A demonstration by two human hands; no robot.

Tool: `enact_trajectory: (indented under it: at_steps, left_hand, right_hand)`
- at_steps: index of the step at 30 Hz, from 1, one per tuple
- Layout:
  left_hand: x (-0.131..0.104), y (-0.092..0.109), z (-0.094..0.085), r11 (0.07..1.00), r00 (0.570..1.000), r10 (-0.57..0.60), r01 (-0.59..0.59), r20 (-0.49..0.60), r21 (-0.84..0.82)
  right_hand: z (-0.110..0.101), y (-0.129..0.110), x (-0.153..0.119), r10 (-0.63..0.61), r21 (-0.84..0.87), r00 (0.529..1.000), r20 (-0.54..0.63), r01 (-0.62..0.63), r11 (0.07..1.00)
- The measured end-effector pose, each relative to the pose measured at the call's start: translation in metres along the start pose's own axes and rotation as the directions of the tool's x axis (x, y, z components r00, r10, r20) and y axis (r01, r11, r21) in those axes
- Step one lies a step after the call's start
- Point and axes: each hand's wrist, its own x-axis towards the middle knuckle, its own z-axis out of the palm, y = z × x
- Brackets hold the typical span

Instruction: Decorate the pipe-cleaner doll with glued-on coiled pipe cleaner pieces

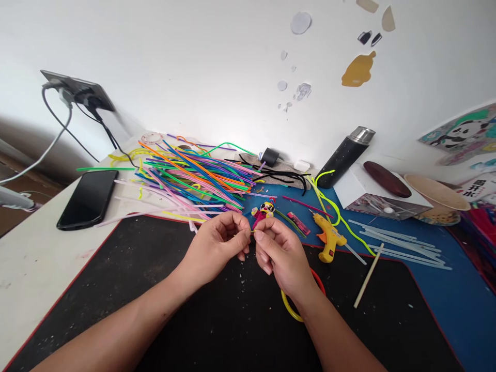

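My left hand (217, 242) and my right hand (285, 253) meet over the black mat (217, 320), both closed in a pinch. Between their fingertips shows a tiny bit of a thin yellow pipe cleaner (253, 232); most of it is hidden by the fingers. Just beyond them is a small colourful pipe-cleaner doll (267, 207), its lower part covered by my hands. A ring, part yellow and part red (289, 306), lies partly under my right wrist. To the right of that hand rests a yellow glue gun (330, 240).
A heap of coloured pipe cleaners (201, 178) spreads behind my hands. The phone (88, 199) lies far left. On the right are glue sticks (411, 245), a wooden stick (369, 276), a black flask (344, 157) and a white box (382, 194). A pink cutter (298, 223) lies near the doll.
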Motion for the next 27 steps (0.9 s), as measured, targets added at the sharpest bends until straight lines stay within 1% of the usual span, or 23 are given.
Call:
enact_trajectory:
  at_steps: [7, 10, 12, 15, 18, 22, 23, 24, 25, 26, 27]
  left_hand:
    - [-0.002, 0.001, -0.001, 0.997, 1.000, 0.007, -0.008, 0.002, 0.079]
    - [-0.003, 0.003, -0.004, 0.984, 1.000, 0.008, -0.013, 0.029, 0.180]
    - [-0.004, 0.006, -0.007, 0.957, 0.998, 0.034, -0.047, 0.050, 0.287]
    - [-0.004, 0.010, -0.012, 0.872, 0.991, 0.095, -0.127, 0.092, 0.473]
    - [-0.003, 0.011, -0.017, 0.739, 0.978, 0.128, -0.204, 0.164, 0.642]
    - [-0.001, 0.005, -0.023, 0.500, 0.942, 0.166, -0.337, 0.293, 0.798]
    - [0.000, 0.004, -0.024, 0.447, 0.932, 0.169, -0.362, 0.321, 0.818]
    - [0.000, 0.004, -0.024, 0.418, 0.927, 0.166, -0.376, 0.337, 0.827]
    - [0.000, 0.004, -0.024, 0.420, 0.928, 0.158, -0.372, 0.337, 0.828]
    - [0.000, 0.005, -0.023, 0.462, 0.938, 0.143, -0.345, 0.315, 0.817]
    - [0.000, 0.006, -0.023, 0.530, 0.953, 0.118, -0.298, 0.278, 0.794]
  right_hand:
    - [0.000, -0.001, -0.001, -0.016, -0.034, 1.000, -0.010, 0.016, 0.999]
    - [0.000, -0.004, -0.001, -0.030, -0.109, 1.000, -0.001, 0.029, 0.994]
    - [0.000, -0.005, -0.002, -0.036, -0.169, 0.999, 0.000, 0.035, 0.985]
    - [0.000, -0.007, -0.002, -0.037, -0.264, 0.999, -0.019, 0.031, 0.964]
    - [-0.001, -0.007, -0.001, -0.055, -0.404, 0.998, -0.037, 0.036, 0.914]
    - [-0.001, -0.003, -0.001, -0.119, -0.636, 0.993, -0.013, 0.084, 0.767]
    - [-0.001, -0.002, 0.000, -0.139, -0.679, 0.990, 0.000, 0.102, 0.727]
    - [-0.001, -0.001, 0.000, -0.151, -0.708, 0.988, 0.013, 0.116, 0.697]
    - [-0.001, 0.000, 0.000, -0.159, -0.717, 0.987, 0.015, 0.121, 0.686]
    - [-0.001, -0.001, 0.000, -0.158, -0.707, 0.987, 0.008, 0.117, 0.697]
    - [-0.002, -0.002, 0.000, -0.150, -0.677, 0.989, -0.010, 0.103, 0.728]
